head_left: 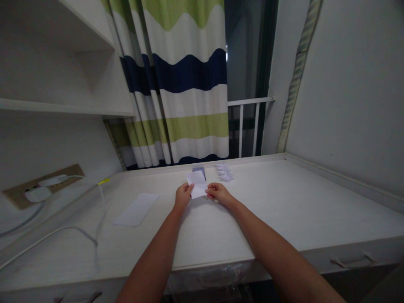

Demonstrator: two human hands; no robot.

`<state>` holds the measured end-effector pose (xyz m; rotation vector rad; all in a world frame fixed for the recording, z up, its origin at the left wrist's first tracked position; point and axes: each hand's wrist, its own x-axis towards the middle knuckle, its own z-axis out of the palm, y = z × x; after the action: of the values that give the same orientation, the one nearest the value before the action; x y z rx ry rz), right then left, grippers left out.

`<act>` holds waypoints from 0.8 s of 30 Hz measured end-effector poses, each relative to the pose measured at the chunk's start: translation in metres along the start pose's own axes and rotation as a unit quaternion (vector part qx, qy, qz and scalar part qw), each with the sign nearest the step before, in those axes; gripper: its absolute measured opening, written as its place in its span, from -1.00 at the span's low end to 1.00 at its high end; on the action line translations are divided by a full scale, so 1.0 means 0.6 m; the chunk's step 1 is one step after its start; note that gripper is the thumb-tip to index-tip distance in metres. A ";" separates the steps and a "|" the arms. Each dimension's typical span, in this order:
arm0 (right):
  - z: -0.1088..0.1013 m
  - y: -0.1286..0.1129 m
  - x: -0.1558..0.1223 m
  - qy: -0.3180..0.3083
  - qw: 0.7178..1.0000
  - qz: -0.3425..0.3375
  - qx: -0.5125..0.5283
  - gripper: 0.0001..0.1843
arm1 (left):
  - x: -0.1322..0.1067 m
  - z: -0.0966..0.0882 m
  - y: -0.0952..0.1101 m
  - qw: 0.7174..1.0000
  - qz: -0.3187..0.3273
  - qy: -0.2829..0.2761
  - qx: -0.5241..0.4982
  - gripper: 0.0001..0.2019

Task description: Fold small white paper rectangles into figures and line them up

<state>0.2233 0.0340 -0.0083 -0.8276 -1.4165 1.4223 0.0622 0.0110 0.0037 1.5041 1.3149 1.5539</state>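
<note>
A left hand [183,198] and a right hand [219,192] pinch a white paper sheet [198,185] at a pale wood-grain table [284,202].

Each grip is pressed together on the sheet, the left at its left edge and the right at its lower right corner, with the sheet held between them. Just beyond it, at 12 o'clock, sits a small stack of bluish paper squares [199,172]. A cluster of small folded white paper pieces [223,172] lies at 1 o'clock, and a flat white rectangular sheet [136,209] lies well apart at 9 o'clock. Toward 10 o'clock, a white cable [53,235] leads toward white plugs [39,193] in a tan wall panel [74,171]. A green, navy and white striped curtain [176,84] hangs ahead.
</note>
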 end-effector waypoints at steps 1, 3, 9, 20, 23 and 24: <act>0.000 0.000 -0.001 -0.003 1.000 0.001 -0.002 -0.64 | 0.000 0.000 0.000 1.000 0.002 -0.001 0.001 -0.66; 0.000 0.000 -0.002 -0.012 1.000 0.005 -0.010 -0.65 | 0.000 -0.001 -0.001 1.000 0.007 -0.002 0.003 -0.67; 0.001 0.001 -0.002 -0.001 1.000 0.000 -0.019 -0.66 | 0.001 0.003 -0.001 0.999 -0.022 -0.035 -0.006 -0.64; -0.011 -0.002 0.008 0.032 0.998 -0.051 -0.011 -0.66 | -0.003 0.008 0.000 0.995 -0.041 -0.084 -0.042 -0.60; -0.008 -0.004 0.006 0.034 0.998 -0.045 -0.001 -0.67 | -0.002 0.007 -0.002 0.995 -0.039 -0.083 -0.040 -0.59; -0.006 -0.005 0.006 0.037 0.998 -0.041 0.009 -0.66 | -0.002 0.007 -0.002 0.995 -0.039 -0.084 -0.038 -0.59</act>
<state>0.2259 0.0381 -0.0055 -0.7933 -1.3652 1.3276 0.0662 0.0113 0.0014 1.4831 1.1911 1.3811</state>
